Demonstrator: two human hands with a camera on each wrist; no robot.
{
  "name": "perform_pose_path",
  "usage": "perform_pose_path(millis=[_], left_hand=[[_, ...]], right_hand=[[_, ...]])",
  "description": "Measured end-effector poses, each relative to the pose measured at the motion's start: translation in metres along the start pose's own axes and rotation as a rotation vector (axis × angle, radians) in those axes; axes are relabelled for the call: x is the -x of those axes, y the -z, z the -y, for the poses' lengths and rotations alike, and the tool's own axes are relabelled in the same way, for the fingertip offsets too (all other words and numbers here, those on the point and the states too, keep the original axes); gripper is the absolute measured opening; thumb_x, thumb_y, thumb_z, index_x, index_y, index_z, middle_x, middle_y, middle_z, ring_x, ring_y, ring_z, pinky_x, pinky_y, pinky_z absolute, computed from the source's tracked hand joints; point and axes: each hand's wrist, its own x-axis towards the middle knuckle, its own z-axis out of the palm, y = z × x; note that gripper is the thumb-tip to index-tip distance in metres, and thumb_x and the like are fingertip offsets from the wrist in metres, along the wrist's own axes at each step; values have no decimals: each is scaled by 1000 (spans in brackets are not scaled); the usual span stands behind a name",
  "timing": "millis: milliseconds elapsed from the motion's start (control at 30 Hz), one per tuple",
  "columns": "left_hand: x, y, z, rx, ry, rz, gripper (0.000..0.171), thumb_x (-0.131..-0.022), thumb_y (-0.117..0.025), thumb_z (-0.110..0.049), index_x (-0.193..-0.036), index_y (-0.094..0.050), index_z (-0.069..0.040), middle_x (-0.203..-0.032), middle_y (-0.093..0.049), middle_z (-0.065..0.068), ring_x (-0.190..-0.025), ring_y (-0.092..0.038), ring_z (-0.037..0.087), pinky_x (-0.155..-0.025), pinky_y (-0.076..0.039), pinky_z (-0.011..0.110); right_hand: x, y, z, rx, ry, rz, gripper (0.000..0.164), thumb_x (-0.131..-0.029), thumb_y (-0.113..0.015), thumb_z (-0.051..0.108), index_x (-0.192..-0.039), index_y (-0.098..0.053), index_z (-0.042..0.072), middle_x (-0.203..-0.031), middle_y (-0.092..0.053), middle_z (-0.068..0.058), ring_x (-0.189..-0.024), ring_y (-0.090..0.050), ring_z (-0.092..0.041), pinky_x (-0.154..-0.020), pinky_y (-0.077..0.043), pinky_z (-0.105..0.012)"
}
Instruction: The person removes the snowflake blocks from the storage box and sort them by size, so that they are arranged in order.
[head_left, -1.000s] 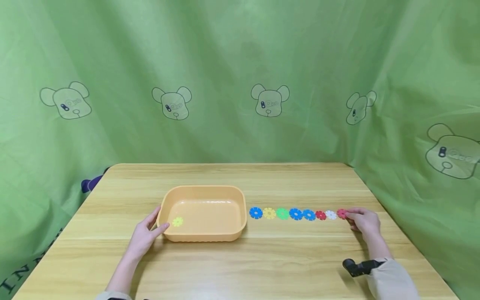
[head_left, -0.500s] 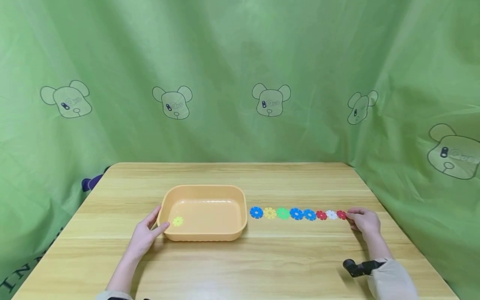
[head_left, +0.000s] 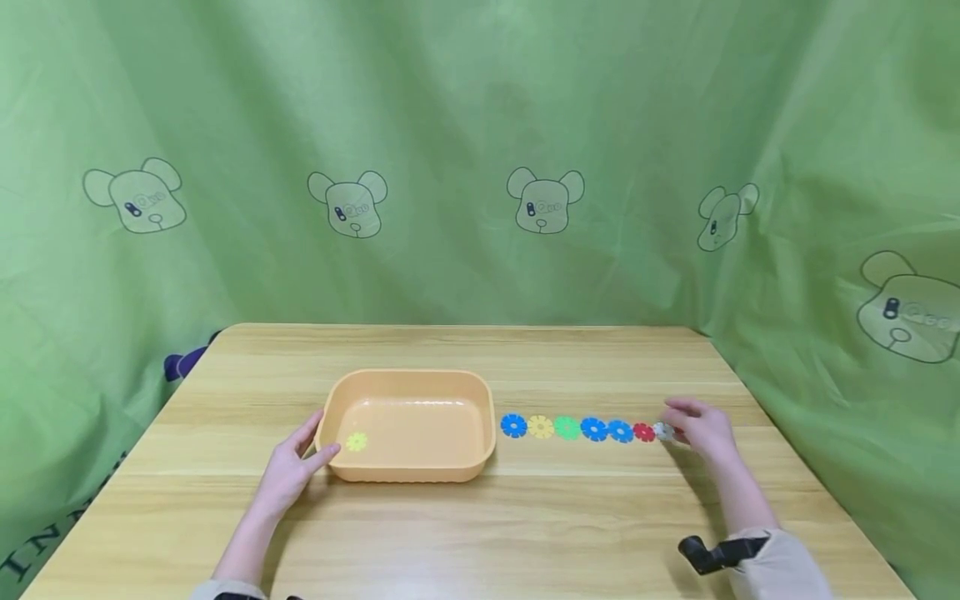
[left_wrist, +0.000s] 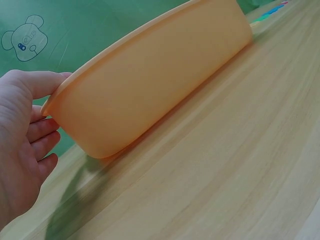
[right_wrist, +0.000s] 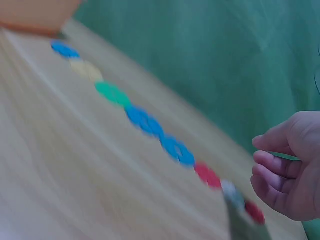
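Note:
My left hand (head_left: 285, 471) grips the left rim of an orange plastic basin (head_left: 411, 473), its thumb over the edge and other fingers against the outside. Inside the basin lies a yellow-green snowflake disc (head_left: 356, 442). To the right, several snowflake discs form a row: blue (head_left: 513, 425), yellow (head_left: 540, 427), green (head_left: 567, 428), two blues (head_left: 594, 429), red (head_left: 643, 432) and white (head_left: 663, 431). My right hand (head_left: 703, 429) hovers above the row's right end, fingers loosely bent and holding nothing. Beneath it, a second red disc (right_wrist: 255, 212) shows in the right wrist view.
Everything stands on a wood-grain table (head_left: 480, 542). A green curtain (head_left: 442, 100) printed with bear heads hangs behind it and along the sides. Something purple (head_left: 182, 365) shows past the table's left edge.
The right hand has let go of the red disc at the row's end, lifted and shifted left over it and the white one. The left hand stays on the basin.

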Motion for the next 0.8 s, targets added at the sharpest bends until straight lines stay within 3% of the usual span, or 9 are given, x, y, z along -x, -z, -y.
perform_pose_path(millis=[133, 233, 367, 567, 800], left_hand=[[0, 1, 0, -2, 3, -2, 69, -86, -65, -14, -142, -29, 3, -146, -26, 23, -133, -23, 42, -110, -19, 51], [0, 1, 0, 3, 3, -1, 69, -86, -65, -15, -143, -29, 3, -147, -26, 22, -134, -22, 41, -110, -18, 51], [0, 0, 0, 4, 3, 1, 69, -87, -65, -14, -143, -29, 3, -147, -25, 22, -134, -22, 41, -110, -18, 51], [-1, 0, 1, -7, 4, -4, 69, -87, -65, -14, -143, -29, 3, -147, -25, 22, -134, -22, 40, -110, -20, 50], [-1, 0, 1, 0, 7, -8, 69, -86, -66, -13, -142, -29, 3, -147, -26, 22, -134, -22, 40, -110, -20, 49]], right_hand=[[-13, -12, 3, -106, 70, 81, 47, -87, -66, 25, -124, -55, -2, -105, -62, -7, -86, -58, -10, -73, -55, -27], [-11, -26, 19, -139, 118, 132, 49, -85, -68, 27, -123, -56, -2, -101, -64, -3, -89, -60, -14, -74, -55, -30], [0, -48, 49, -169, 156, 169, 50, -86, -68, 22, -123, -53, -7, -99, -64, -6, -88, -60, -17, -76, -55, -34], [15, -81, 89, -185, 165, 230, 44, -88, -63, 9, -123, -48, -13, -96, -62, -5, -81, -59, -7, -79, -54, -38], [20, -121, 120, -208, 193, 305, 40, -86, -63, 2, -121, -50, -13, -100, -61, -17, -80, -60, -11, -78, -55, -34]])
